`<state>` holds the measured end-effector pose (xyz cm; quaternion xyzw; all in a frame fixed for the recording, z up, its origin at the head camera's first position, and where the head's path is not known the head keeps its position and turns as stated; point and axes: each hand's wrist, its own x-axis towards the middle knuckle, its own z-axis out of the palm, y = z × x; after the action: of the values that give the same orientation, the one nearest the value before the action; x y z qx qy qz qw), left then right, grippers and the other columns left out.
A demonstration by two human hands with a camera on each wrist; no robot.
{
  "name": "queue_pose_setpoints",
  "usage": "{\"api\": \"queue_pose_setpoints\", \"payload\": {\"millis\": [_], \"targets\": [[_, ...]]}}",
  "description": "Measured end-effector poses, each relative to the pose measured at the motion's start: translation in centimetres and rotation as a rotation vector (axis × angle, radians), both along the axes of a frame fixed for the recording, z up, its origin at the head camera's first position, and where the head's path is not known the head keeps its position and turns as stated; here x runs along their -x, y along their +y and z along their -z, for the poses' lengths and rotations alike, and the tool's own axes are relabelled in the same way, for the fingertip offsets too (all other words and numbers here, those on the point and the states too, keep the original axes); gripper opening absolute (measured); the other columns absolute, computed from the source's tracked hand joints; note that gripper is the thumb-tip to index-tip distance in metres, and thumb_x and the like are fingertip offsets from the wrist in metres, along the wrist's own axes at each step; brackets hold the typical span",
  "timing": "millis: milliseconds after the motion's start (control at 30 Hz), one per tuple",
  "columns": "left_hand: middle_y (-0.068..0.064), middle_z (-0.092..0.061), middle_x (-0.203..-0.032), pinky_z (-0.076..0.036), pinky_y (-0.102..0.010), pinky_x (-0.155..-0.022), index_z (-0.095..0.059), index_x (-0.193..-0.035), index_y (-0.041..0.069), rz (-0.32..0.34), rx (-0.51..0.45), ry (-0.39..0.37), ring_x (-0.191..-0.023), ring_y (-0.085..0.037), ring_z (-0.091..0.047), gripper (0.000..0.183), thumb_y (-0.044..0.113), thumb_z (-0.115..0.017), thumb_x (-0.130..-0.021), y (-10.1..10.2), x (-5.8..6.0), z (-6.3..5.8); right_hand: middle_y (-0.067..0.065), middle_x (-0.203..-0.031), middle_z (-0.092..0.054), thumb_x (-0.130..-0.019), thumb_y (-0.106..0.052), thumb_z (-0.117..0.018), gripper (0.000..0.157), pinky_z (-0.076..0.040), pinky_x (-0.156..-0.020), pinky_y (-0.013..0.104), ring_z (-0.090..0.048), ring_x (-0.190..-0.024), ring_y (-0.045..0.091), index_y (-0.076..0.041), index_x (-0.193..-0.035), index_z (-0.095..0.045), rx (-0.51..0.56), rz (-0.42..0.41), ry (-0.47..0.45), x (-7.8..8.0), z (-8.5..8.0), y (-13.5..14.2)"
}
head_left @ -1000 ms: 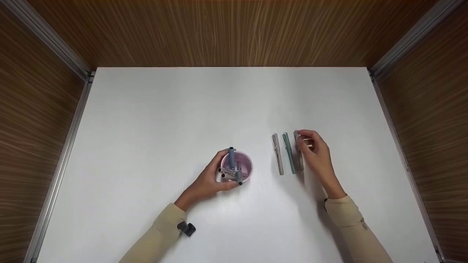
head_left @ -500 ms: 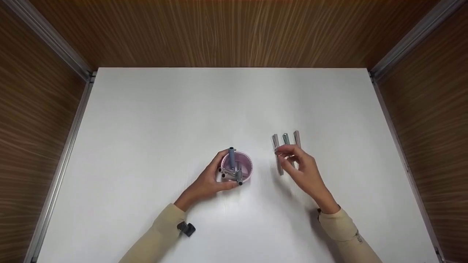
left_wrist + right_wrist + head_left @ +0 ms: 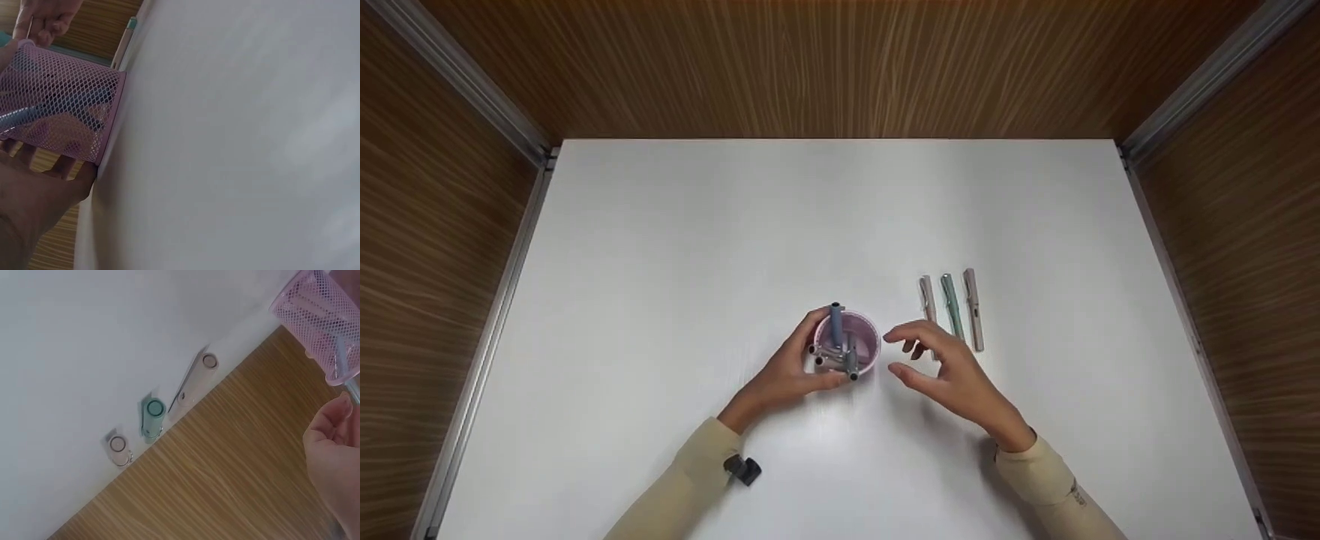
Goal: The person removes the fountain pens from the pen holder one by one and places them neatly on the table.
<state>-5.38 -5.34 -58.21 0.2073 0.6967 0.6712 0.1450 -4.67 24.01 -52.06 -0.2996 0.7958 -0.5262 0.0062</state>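
Near the middle of the white table (image 3: pixel 735 217), pink mesh cup (image 3: pixel 868 331) stood upright, left hand (image 3: pixel 781 375) wrapped round its side. Blue pen (image 3: pixel 836 330) and several greyish pens (image 3: pixel 851 361) leaned out over the rim on the left hand's side, crowding that half. Right hand (image 3: pixel 956 375) hung just beside the cup's other side, thumb and forefinger well apart, nothing seen between them. To its far side lay three loose pens, roughly parallel and apart: pale pink pen (image 3: pixel 927 292), green pen (image 3: pixel 951 300), pinkish-grey pen (image 3: pixel 973 304). In the head view the right hand hid the near ends of the first two; third pen showed whole. Brown wood-grain panels (image 3: pixel 840 67) walled the back and sides, metal rails (image 3: pixel 487 330) along the side edges; black device (image 3: pixel 744 470) sat by the left sleeve (image 3: pixel 690 469)
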Motion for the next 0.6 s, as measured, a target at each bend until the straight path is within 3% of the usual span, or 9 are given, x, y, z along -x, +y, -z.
{"api": "queue_pose_setpoints", "payload": {"millis": [200,400,600], "targets": [[-0.008,-0.049,-0.163,-0.032,-0.054,-0.123,-0.033,-0.169,0.013,-0.006,0.010,-0.011,-0.149,-0.028,-0.044,0.099,0.011,-0.089,-0.088,-0.1,0.0,0.1,0.011,-0.132,-0.071,-0.098,-0.005,-0.082,0.041,-0.057,-0.085,0.036,-0.066,-0.104,0.032,-0.011,-0.137,-0.071,-0.001,-0.067,-0.002,-0.5,0.2,-1.0],[-0.001,-0.050,-0.161,-0.032,-0.053,-0.124,-0.035,-0.169,0.021,0.001,0.018,-0.019,-0.149,-0.023,-0.045,0.095,0.023,-0.089,-0.091,-0.4,-0.2,0.0,0.005,-0.133,-0.069,-0.098,-0.006,-0.084,0.047,-0.057,-0.085,0.035,-0.066,-0.102,0.026,-0.012,-0.142,-0.067,-0.054,-0.097,0.053,-0.8,0.5,-1.9],[-0.003,-0.051,-0.160,-0.032,-0.053,-0.123,-0.035,-0.169,0.020,0.010,0.005,-0.023,-0.148,-0.025,-0.046,0.096,0.015,-0.089,-0.091,-0.3,0.0,-0.1,0.001,-0.131,-0.069,-0.097,-0.007,-0.084,0.048,-0.058,-0.084,0.034,-0.065,-0.102,0.018,-0.009,-0.141,-0.066,-0.111,-0.106,0.086,-0.7,0.7,-2.7]]}}
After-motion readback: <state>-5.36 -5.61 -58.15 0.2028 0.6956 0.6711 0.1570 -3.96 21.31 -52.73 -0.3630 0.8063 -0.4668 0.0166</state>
